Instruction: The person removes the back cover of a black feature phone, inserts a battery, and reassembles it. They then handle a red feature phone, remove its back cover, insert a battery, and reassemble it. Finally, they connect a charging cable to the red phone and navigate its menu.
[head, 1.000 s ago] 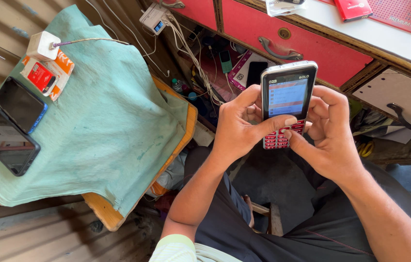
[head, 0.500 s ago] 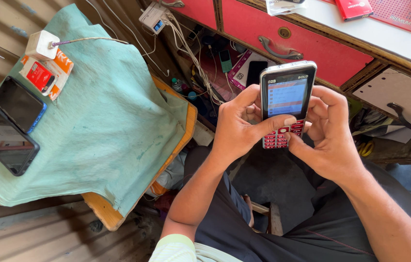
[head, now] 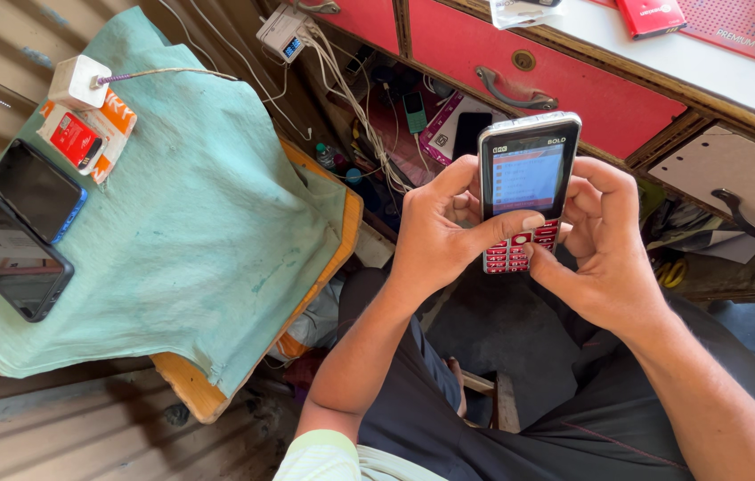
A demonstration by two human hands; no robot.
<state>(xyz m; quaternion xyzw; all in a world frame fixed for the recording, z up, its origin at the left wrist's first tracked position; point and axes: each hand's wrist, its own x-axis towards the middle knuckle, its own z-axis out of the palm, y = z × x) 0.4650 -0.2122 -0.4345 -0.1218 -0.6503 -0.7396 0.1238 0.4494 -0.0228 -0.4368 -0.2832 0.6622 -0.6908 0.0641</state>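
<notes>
Nothing has shifted: both hands, left hand (head: pixel 435 236) and right hand (head: pixel 604 258), grip the keypad phone (head: pixel 524 191) above the lap, left thumb pressing keys; next key needs a small thumb shift

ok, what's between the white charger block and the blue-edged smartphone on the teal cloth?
Head view: a red-and-orange small box lies between white charger block and blue-edged smartphone.

Pale green tee (head: pixel 324 459), dark trousers (head: pixel 520 401), bare forearms.

bright daylight, sharp (shadowed under desk)
</notes>
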